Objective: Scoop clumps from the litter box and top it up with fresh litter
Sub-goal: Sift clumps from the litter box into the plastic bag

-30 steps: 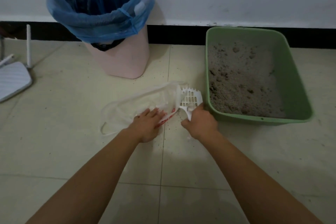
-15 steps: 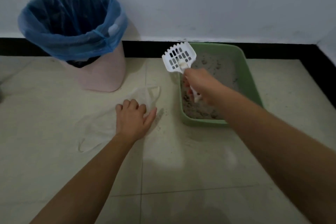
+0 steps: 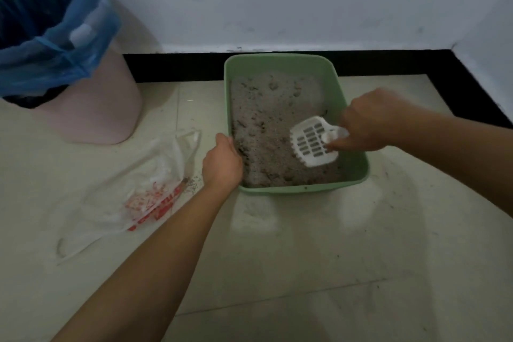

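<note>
A green litter box [image 3: 281, 60] stands on the tiled floor against the wall, filled with grey litter [image 3: 266, 119] that has dark clumps in it. My right hand [image 3: 372, 122] grips the handle of a white slotted scoop [image 3: 312, 141], whose blade is held low over the litter at the box's near right. My left hand [image 3: 222, 164] grasps the box's left rim near the front corner.
A pink bin [image 3: 102, 108] lined with a blue bag [image 3: 50, 33] stands at the left. A clear plastic bag with red print [image 3: 144, 197] lies flat on the floor beside my left arm. Loose litter grains are scattered by it. A black skirting runs along the wall.
My right hand swung the scoop from above the box's left edge down over the litter. My left hand left the plastic bag and took hold of the box's rim.
</note>
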